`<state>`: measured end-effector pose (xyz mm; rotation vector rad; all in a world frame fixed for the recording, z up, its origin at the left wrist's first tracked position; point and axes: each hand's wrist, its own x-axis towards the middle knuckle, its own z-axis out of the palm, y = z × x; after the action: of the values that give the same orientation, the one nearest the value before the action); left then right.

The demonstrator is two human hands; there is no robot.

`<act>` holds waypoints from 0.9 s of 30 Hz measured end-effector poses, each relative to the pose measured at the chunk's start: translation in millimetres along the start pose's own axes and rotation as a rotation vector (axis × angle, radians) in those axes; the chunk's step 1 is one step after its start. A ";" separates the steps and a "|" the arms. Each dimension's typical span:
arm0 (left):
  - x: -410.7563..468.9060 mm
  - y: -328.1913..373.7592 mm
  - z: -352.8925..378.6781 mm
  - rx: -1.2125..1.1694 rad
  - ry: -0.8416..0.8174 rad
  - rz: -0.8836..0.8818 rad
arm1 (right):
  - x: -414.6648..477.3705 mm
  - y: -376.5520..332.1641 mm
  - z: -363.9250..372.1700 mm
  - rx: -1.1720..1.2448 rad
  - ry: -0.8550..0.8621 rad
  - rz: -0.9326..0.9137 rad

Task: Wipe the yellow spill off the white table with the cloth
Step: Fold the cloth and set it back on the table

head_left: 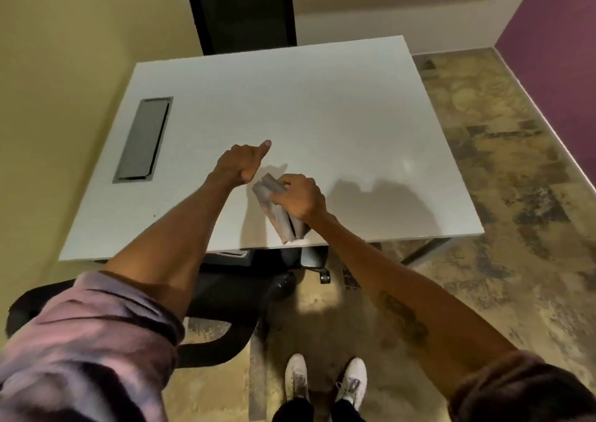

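A grey cloth (280, 217) lies bunched near the front edge of the white table (322, 115), with one end hanging toward the edge. My right hand (300, 197) grips its upper part from the right. My left hand (242, 163) hovers just left of the cloth, fingers curled into a fist and thumb stuck out, holding nothing. No yellow spill shows on the tabletop; the spot under the cloth and hands is hidden.
A grey cable hatch (143, 139) is set into the table's left side. One black chair (242, 9) stands behind the table, another (206, 296) sits at the front under my left arm. My white shoes (325, 379) stand on patterned carpet.
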<state>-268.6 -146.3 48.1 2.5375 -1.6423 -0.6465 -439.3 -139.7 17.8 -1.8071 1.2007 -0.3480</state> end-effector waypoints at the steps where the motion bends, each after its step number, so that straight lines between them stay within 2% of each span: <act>1: -5.1 -3.3 -9.1 0.014 0.009 -0.007 | 2.2 -10.0 3.8 -0.002 -0.006 -0.013; 5: -30.5 -31.9 -32.2 0.057 0.056 -0.006 | 11.6 -51.6 22.9 0.040 -0.009 -0.030; 13: -70.8 -137.6 -39.6 0.160 0.207 -0.077 | 44.8 -101.8 88.4 0.130 -0.096 0.070; 27: -40.7 -321.5 -24.8 0.089 0.049 -0.207 | 123.1 -170.1 267.1 0.071 -0.145 0.172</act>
<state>3.3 24.8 -1.2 2.7881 -1.4364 -0.5302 -106.6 -82.8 -20.6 -1.6265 1.2153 -0.1563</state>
